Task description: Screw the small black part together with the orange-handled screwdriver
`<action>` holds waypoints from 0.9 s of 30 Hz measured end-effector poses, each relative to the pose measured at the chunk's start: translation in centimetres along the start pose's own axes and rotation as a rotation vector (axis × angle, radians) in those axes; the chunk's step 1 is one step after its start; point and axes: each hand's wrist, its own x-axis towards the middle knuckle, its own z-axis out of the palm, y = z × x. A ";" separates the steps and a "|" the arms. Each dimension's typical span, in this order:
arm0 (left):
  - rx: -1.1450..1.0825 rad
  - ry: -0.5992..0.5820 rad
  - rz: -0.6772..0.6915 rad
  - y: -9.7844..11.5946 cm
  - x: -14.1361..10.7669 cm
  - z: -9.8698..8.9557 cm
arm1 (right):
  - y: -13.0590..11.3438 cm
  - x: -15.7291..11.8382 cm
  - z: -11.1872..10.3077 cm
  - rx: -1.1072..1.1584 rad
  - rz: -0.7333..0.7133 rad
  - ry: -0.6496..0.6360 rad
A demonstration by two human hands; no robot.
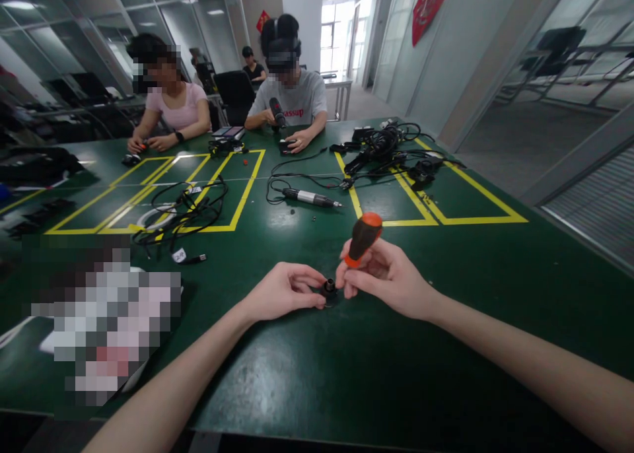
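Observation:
My right hand is closed around an orange-and-black screwdriver, its thick handle tilted up and its shaft hidden by my fingers. Between my two hands a small dark round part with a metallic rim stands on the green table. The fingertips and thumb of my left hand pinch this part from the left side. My right fingertips are close to its right side; whether they touch it I cannot tell.
A pen-shaped electric screwdriver with a cord lies ahead. Tangled black cables lie at back right, more cables at left. A blurred-out item lies near left. Two people work across the table with small objects.

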 end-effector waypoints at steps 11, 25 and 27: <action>0.211 0.063 0.171 -0.3 -0.4 0.5 | -0.8 0.4 -0.1 -0.118 -0.043 0.023; 0.406 0.132 0.334 -0.3 0.0 0.6 | -0.3 0.4 -0.2 -0.050 0.034 0.022; 0.447 0.137 0.340 -0.4 0.0 0.6 | -0.6 0.5 -0.2 -0.088 -0.004 0.055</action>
